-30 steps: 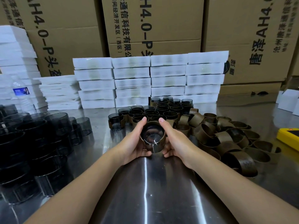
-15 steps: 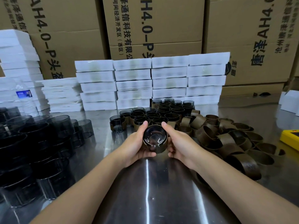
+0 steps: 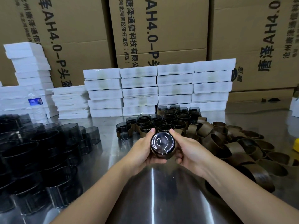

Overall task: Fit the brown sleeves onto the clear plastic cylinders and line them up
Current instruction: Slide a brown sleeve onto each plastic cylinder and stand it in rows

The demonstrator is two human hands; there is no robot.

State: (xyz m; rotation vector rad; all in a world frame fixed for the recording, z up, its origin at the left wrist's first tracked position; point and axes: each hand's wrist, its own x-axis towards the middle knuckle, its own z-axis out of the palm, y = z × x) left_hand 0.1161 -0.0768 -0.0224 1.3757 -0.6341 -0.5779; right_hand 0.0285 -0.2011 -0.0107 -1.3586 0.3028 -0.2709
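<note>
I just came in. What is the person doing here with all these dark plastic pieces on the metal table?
A person holds one smoky clear plastic cylinder between the left hand and the right hand, above the shiny metal table, one end turned toward the camera. A brown sleeve appears to sit around it. Finished sleeved cylinders stand grouped just behind, loose brown sleeves are piled to the right, and bare cylinders wait on the left.
</note>
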